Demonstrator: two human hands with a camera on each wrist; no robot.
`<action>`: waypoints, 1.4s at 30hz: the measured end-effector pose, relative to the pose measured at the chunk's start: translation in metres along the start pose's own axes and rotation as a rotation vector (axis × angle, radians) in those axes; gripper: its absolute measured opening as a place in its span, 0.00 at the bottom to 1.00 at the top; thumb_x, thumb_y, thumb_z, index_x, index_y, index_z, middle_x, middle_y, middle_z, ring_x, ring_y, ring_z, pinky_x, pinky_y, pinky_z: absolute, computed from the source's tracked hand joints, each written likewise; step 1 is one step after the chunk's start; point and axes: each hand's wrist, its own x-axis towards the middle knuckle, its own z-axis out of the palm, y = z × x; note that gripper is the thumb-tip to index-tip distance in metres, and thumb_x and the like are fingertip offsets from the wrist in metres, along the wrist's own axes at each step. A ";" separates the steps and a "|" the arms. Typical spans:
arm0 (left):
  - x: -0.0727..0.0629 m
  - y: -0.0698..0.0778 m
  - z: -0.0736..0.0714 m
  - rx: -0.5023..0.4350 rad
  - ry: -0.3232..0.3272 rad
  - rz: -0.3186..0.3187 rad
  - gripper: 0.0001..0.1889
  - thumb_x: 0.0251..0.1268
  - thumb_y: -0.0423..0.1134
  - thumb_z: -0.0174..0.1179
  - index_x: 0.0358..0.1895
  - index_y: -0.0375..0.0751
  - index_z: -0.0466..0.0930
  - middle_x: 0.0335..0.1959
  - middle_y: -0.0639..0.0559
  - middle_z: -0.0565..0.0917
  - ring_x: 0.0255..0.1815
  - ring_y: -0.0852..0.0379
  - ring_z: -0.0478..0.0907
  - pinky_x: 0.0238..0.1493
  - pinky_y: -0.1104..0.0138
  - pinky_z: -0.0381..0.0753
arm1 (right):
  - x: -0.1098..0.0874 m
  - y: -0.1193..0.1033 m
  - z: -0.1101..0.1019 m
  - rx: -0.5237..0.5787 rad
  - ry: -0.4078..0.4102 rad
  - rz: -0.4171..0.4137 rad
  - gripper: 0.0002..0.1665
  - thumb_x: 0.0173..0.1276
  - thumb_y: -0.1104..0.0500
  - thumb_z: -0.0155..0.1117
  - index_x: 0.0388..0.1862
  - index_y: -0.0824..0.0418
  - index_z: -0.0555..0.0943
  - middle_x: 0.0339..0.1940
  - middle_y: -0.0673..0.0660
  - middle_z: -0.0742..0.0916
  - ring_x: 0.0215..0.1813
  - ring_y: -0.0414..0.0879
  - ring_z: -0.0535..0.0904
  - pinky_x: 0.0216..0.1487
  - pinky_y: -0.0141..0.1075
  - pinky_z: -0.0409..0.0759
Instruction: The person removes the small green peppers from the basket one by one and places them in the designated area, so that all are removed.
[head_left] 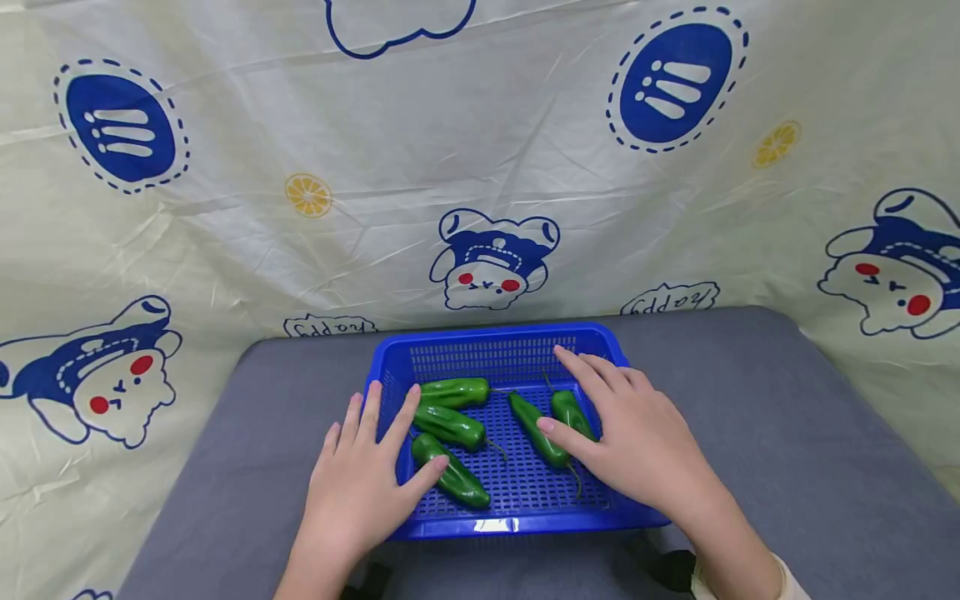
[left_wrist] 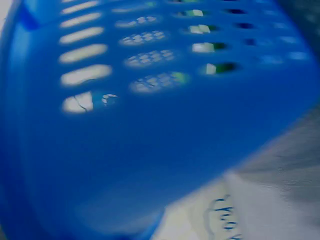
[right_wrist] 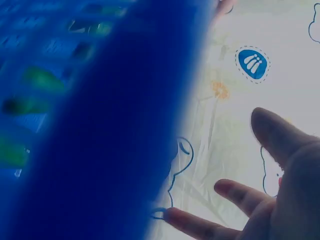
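A blue plastic basket (head_left: 495, 526) with slotted walls holds several green chili peppers. Three of them, including the nearest pepper (head_left: 453, 473), lie on its left side; a long pepper (head_left: 538, 429) and another pepper (head_left: 573, 412) lie on the right. Over the left rim hangs my left hand (head_left: 363, 475), its fingers spread and straight. My right hand (head_left: 648, 437) reaches over the right rim, fingers extended, thumb overlapping the long pepper in the head view. Neither hand grips anything. Basket wall (left_wrist: 125, 145) fills most of the left wrist view. In the right wrist view, fingers (right_wrist: 240, 195) stand apart beside the wall.
The basket rests on a table with a grey cloth (head_left: 787, 417). Behind and beside the table hangs a pale curtain (head_left: 375, 250) printed with blue cartoon bears, oval badges and orange slices. A dark strap (head_left: 675, 570) sits at my right wrist.
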 end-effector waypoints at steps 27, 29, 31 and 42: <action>0.005 -0.030 0.041 -0.211 -0.008 -0.108 0.51 0.63 0.74 0.49 0.82 0.52 0.41 0.83 0.41 0.38 0.83 0.38 0.37 0.73 0.37 0.56 | 0.044 0.044 0.047 -0.308 -0.262 -0.281 0.53 0.54 0.29 0.70 0.77 0.41 0.64 0.44 0.51 0.89 0.38 0.47 0.66 0.40 0.41 0.58; 0.005 -0.030 0.040 -0.213 -0.009 -0.106 0.52 0.63 0.74 0.49 0.82 0.50 0.41 0.83 0.42 0.37 0.83 0.39 0.37 0.74 0.37 0.56 | 0.046 0.042 0.049 -0.314 -0.267 -0.280 0.55 0.52 0.28 0.71 0.77 0.41 0.63 0.41 0.51 0.89 0.37 0.47 0.66 0.41 0.42 0.58; 0.005 -0.029 0.039 -0.215 -0.011 -0.106 0.53 0.63 0.75 0.48 0.81 0.48 0.41 0.83 0.42 0.37 0.83 0.39 0.36 0.74 0.38 0.56 | 0.047 0.040 0.050 -0.318 -0.279 -0.276 0.56 0.51 0.28 0.71 0.77 0.42 0.63 0.37 0.50 0.88 0.37 0.47 0.66 0.41 0.42 0.58; 0.006 -0.030 0.039 -0.243 -0.043 -0.124 0.58 0.60 0.75 0.52 0.81 0.44 0.36 0.83 0.43 0.33 0.84 0.42 0.34 0.74 0.39 0.58 | 0.051 0.041 0.059 -0.366 -0.339 -0.276 0.62 0.45 0.27 0.74 0.77 0.47 0.64 0.44 0.54 0.89 0.37 0.48 0.67 0.43 0.44 0.59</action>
